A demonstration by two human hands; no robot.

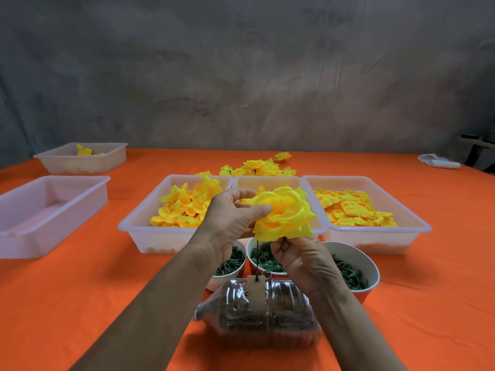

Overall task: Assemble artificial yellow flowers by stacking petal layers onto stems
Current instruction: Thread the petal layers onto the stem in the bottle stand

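Left hand [230, 218] is holding the yellow flower head [284, 216] from its left side, thumb pressing into the centre, other fingers curling behind the petals. Right hand [302, 261] is sitting directly under the bloom, grip narrow, fingertips pinching at the underside; probably on a small green part, but the petals are hiding it, so can't confirm.

Key relation: the thin stem [256, 259] is running near vertical, from the flower's lower left edge down to a clip on the bottle [257, 311] lying on its side. So the stacking axis is straight down, just left of the right grip and below the left grip. Right hand is nearer the stem.

Room: three cups [356, 258] of green parts are crowding just behind the right grip, and three petal trays [139, 228] are standing beyond both. Open worktop [80, 290] is lying left of the left forearm. Finished flowers [257, 167] are piling up behind the trays.
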